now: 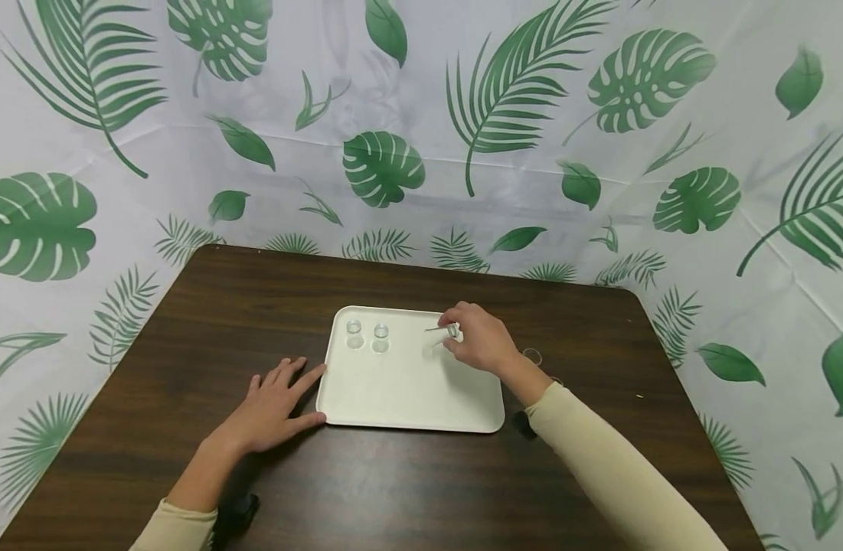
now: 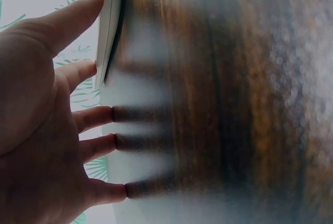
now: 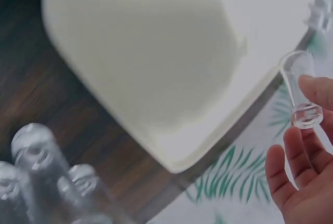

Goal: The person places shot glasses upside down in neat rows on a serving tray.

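My right hand [image 1: 481, 337] grips a small clear shot glass [image 3: 307, 115] between thumb and fingers, over the right half of a white tray [image 1: 400, 390]. The glass is tilted on its side, its thick base toward the palm and its wide mouth pointing left in the head view. Near the tray's far left corner stand two like glasses, the left one [image 1: 354, 327] beside the right one [image 1: 381, 331]. Fingers spread, my left hand [image 1: 272, 409] rests on the table, its thumb and index fingertip touching the tray's left edge.
Several more clear glasses [image 3: 36, 151] stand close together on the dark wooden table [image 1: 421, 490], right of the tray and partly hidden by my right forearm. Behind the table hangs a white cloth [image 1: 421, 92] printed with green leaves.
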Motion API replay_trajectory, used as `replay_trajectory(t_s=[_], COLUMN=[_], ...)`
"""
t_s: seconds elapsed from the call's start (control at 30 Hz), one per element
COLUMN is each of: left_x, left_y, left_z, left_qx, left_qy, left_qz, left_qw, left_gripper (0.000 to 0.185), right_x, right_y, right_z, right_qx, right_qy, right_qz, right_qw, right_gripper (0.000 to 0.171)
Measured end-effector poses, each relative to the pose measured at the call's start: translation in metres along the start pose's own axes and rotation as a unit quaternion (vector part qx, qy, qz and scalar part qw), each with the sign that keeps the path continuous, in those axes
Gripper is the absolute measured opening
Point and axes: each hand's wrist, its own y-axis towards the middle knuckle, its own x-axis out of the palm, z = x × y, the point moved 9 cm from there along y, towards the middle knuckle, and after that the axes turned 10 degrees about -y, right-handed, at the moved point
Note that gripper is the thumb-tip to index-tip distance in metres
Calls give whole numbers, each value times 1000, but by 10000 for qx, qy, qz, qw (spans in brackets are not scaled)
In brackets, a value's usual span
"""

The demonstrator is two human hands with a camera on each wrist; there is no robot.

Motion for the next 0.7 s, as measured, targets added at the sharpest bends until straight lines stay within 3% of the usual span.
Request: replay_trajectory(t_s=[0.13,0.3,0.7], left_x=[0,2,-2], left_y=[0,-3,-3], left_z=[1,1,4], left_qx=[32,-7,51], left_qy=[25,15,2], left_qz=[46,-18,112], left_qw=[10000,10000,9999], left_gripper=[80,81,79], right_x=[5,13,28], right_y=[6,10,19], right_z=[-18,-37,-54], right_qx=[-156,-323,-552], right_qy=[-249,-167,-225], right_qz=[130,100,-47], right_qw=[9995,9993,9982], right_gripper=[25,25,28])
